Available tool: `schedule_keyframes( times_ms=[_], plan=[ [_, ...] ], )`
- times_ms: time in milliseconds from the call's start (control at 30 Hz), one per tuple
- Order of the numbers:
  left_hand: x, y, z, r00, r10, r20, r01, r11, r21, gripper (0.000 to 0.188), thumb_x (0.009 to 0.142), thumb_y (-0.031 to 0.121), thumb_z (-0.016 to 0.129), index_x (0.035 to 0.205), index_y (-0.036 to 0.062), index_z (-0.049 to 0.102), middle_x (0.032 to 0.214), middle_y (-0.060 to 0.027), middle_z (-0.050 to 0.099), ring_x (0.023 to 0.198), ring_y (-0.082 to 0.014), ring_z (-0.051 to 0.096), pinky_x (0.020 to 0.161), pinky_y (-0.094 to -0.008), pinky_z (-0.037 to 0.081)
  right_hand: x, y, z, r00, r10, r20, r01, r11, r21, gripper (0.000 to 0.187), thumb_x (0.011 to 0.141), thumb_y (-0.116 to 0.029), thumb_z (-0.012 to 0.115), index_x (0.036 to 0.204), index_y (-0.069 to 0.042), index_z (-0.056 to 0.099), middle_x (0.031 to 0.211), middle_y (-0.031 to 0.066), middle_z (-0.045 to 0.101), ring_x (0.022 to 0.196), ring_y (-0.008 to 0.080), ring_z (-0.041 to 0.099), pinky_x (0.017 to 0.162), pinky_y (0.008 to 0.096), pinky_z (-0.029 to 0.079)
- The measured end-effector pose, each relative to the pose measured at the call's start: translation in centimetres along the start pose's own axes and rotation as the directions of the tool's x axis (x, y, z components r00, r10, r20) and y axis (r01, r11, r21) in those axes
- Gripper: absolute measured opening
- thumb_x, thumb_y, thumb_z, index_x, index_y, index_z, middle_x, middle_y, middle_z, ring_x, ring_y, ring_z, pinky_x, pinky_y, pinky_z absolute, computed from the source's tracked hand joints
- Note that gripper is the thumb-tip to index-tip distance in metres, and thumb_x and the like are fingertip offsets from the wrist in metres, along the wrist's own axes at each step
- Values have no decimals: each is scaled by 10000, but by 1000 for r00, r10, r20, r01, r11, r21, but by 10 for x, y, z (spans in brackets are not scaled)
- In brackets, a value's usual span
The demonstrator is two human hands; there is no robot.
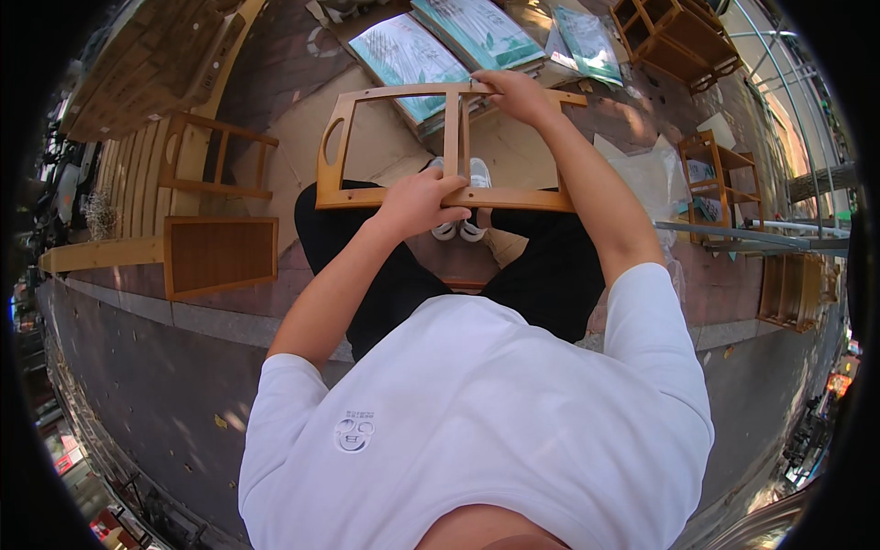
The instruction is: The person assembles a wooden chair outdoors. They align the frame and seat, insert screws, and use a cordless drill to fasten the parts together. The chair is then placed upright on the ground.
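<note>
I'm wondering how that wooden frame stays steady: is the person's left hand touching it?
Touching. The head view shows the left hand wrapped over the near rail of the wooden frame, with no gap between.

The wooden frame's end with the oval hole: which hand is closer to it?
Left. The left hand is on the near rail, right of the holed end; the right hand is farther right, at the far rail.
</note>
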State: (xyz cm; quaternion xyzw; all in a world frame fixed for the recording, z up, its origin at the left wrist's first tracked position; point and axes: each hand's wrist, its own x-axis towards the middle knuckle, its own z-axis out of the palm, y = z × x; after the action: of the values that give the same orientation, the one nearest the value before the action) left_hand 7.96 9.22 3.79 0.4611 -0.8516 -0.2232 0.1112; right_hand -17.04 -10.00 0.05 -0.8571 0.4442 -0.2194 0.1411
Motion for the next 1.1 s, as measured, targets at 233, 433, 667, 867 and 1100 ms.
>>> schedule_keyframes(
  times_ms=[233,433,667,867,1100],
  plan=[
    [-3,-8,11,999,9,-31,-10,1000,-5,446,858,445,744,1224,197,687,946,-125,640,867,-331,663,736,-424,534,-47,-71,-24,923,353,153,-384,820,424,245,924,-191,543,1110,-33,518,954,122,583,923,228,579,825,362,468],
    [0,-10,22,999,-4,-50,8,997,78,433,849,436,751,1219,219,698,917,-104,637,814,-306,662,686,-413,534,-98,-93,-39,898,274,345,-424,750,508,102,864,-57,450,951,-25,492,858,55,518,790,176,512,727,323,437],
    [0,-14,29,996,18,-92,-14,999,52,448,821,421,778,1227,249,702,892,-91,627,794,-290,660,670,-402,535,-129,-125,-21,891,375,257,-379,299,876,202,945,50,559,1124,-3,636,1174,73,618,964,141,650,862,259,508],
    [2,-14,28,996,0,-86,3,999,35,463,808,427,790,1228,254,702,892,-84,626,801,-293,663,670,-400,537,-139,-132,9,885,420,200,-320,236,918,156,953,56,588,983,14,735,1423,129,522,1078,164,656,964,290,519],
    [2,-16,25,996,-38,-83,40,999,16,436,822,440,776,1202,237,709,946,-88,649,858,-312,680,713,-416,547,-135,-137,13,879,403,255,-357,203,912,187,963,66,578,1092,-2,696,1188,88,655,1037,160,682,910,273,531]
  ],
)
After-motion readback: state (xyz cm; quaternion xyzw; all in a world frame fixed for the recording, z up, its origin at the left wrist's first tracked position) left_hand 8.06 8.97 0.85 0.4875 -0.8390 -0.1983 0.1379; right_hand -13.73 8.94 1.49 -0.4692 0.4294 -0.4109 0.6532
